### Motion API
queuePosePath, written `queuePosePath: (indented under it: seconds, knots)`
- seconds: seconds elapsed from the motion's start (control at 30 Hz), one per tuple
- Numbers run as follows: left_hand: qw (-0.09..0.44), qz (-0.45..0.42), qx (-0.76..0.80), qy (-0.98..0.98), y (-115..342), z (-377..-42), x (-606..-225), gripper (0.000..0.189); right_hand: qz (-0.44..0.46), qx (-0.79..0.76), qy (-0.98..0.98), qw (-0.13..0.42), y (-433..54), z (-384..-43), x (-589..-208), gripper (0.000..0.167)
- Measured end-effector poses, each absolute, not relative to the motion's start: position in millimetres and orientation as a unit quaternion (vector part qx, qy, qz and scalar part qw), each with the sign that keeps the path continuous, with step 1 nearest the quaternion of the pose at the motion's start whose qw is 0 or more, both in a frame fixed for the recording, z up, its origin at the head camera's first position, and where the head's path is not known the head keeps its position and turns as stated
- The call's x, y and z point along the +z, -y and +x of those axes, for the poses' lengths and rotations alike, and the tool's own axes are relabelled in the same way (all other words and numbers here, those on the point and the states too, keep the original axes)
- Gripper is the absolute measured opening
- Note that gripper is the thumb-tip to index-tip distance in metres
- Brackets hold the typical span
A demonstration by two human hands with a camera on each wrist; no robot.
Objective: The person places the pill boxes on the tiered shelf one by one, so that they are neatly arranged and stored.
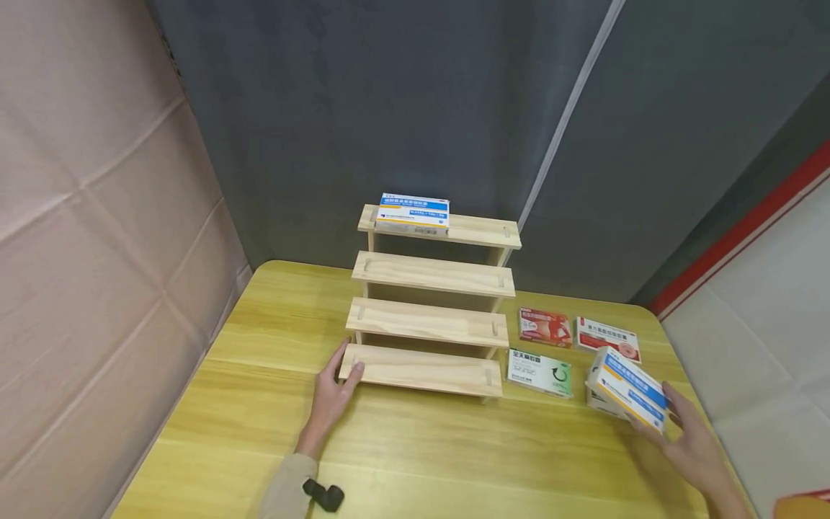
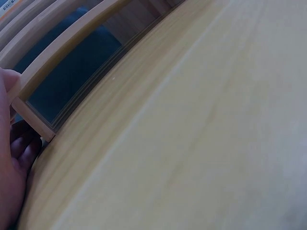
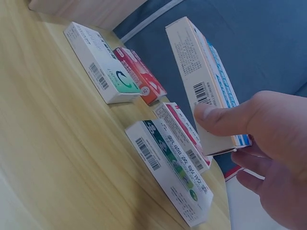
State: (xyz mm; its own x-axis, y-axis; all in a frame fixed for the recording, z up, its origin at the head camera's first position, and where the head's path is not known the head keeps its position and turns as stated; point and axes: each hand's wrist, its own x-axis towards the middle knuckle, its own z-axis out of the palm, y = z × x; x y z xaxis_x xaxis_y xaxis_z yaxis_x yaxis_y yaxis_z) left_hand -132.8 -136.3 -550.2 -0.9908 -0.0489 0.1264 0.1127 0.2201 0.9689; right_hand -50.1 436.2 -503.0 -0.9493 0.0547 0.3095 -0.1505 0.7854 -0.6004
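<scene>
My left hand (image 1: 331, 396) grips the left end of the lowest step of a stepped wooden rack (image 1: 421, 369), thumb over the front edge. In the left wrist view the other fingers lie behind the rack's side board (image 2: 34, 120). At the right, my right hand (image 1: 695, 448) holds a blue-and-white medicine box (image 1: 627, 389) by one end, raised and tilted over the table. Its barcode side (image 3: 189, 62) shows in the right wrist view, with the thumb pressed on it. A similar blue-and-white box (image 1: 413, 214) lies on the left of the rack's top step.
Right of the rack lie a green-and-white box (image 1: 540, 373), a red box (image 1: 545, 328) and a red-and-white box (image 1: 607, 339). A white box with a green band (image 3: 168, 167) lies below the held one. Dark curtain (image 1: 389, 108) hangs behind the yellow wooden table (image 1: 415, 447).
</scene>
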Motion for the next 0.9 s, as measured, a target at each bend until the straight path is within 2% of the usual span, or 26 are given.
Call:
queuePosePath:
  seconds: [0.1, 0.37, 0.73, 0.9]
  knots:
    - [0.064, -0.020, -0.629, 0.774, 136, -133, -553, 0.062, 0.025, 0.327, 0.929, 0.173, -432, -53, -503, 0.090]
    - [0.066, -0.020, -0.635, 0.769, 136, -134, -556, 0.062, -0.050, 0.333, 0.929, 0.152, -420, -59, -498, 0.093]
    - [0.066, -0.023, -0.617, 0.783, 137, -133, -549, 0.061, -0.071, 0.355, 0.903, 0.231, -404, -74, -488, 0.091]
    - [0.072, -0.023, -0.624, 0.778, 136, -134, -549, 0.061, -0.113, 0.368, 0.895, 0.227, -394, -81, -481, 0.091]
